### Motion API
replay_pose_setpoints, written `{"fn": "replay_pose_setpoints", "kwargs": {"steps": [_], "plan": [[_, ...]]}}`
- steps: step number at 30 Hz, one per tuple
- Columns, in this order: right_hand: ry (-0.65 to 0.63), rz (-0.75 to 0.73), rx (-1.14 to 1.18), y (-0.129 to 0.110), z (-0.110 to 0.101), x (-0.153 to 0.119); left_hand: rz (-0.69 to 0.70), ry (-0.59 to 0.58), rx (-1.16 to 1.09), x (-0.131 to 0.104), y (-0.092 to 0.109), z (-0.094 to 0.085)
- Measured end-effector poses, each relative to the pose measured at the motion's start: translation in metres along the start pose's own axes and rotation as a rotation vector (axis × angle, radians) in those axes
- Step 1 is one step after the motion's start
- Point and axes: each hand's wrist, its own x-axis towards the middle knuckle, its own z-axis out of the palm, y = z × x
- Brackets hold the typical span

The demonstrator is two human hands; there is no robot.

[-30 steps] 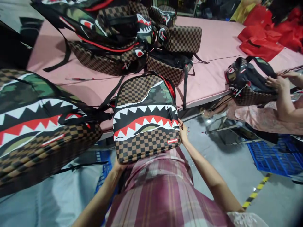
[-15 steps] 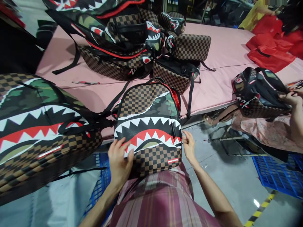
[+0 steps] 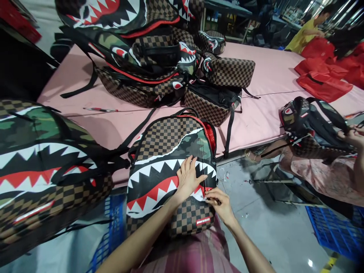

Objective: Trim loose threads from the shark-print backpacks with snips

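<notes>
A checkered backpack (image 3: 159,146) with a shark mouth and a camouflage patch stands tilted at the table's edge, above my lap. My left hand (image 3: 189,178) lies on its front with fingers spread, just beside the dark threads or line running down the right side. Near the lower end of that line, my right hand (image 3: 218,201) is pinched at the bag's right part. It holds something small and dark that I cannot make out. The backpack's top shows a red lining at the right.
Left is a large shark-mouth bag (image 3: 25,163). More bags (image 3: 148,83) and a pen (image 3: 101,109) lie on the pink table (image 3: 267,113). At right another person's hand (image 3: 354,136) touches a bag (image 3: 309,125). Blue crates (image 3: 332,231) stand below.
My left hand has moved right and up across the backpack's front. My right hand has moved from the bag's side onto its front right part. The view has shifted slightly upward.
</notes>
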Motion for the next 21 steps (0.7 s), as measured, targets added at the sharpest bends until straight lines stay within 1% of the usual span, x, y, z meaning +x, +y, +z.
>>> {"fn": "replay_pose_setpoints", "kwargs": {"steps": [2, 4, 5, 8, 11, 12, 14, 16, 17, 18, 20, 21], "plan": [[-0.118, 0.004, 0.019, -0.001, -0.008, 0.008, -0.021, -0.027, 0.001, -0.001, -0.003, -0.004], [-0.229, 0.010, 0.017, -0.002, -0.016, 0.022, -0.039, -0.032, 0.021, -0.002, 0.000, -0.005], [-0.265, 0.007, -0.011, -0.002, -0.020, 0.030, -0.040, -0.022, 0.040, -0.001, 0.003, -0.005], [-0.341, -0.050, -0.224, -0.001, -0.024, 0.043, -0.006, 0.041, 0.128, 0.007, 0.017, -0.002], [-0.423, -0.105, -0.441, 0.002, -0.021, 0.042, 0.035, 0.101, 0.242, 0.022, 0.026, -0.003], [-0.437, -0.110, -0.475, 0.003, -0.020, 0.039, 0.023, 0.095, 0.278, 0.026, 0.026, -0.005], [-0.423, -0.104, -0.503, 0.005, -0.019, 0.034, -0.022, 0.015, 0.324, 0.028, 0.022, -0.013], [-0.388, -0.079, -0.504, 0.005, -0.017, 0.029, -0.039, -0.077, 0.278, 0.020, 0.012, -0.025], [-0.371, -0.064, -0.497, 0.006, -0.015, 0.027, -0.030, -0.083, 0.212, 0.011, 0.006, -0.032], [-0.357, -0.051, -0.479, 0.006, -0.013, 0.025, -0.020, -0.049, 0.131, 0.001, 0.000, -0.038], [-0.351, -0.028, -0.387, 0.008, -0.008, 0.022, -0.036, 0.084, -0.032, -0.020, -0.010, -0.049], [-0.351, -0.009, -0.303, 0.011, -0.008, 0.023, -0.058, 0.146, -0.091, -0.029, -0.014, -0.052]]}}
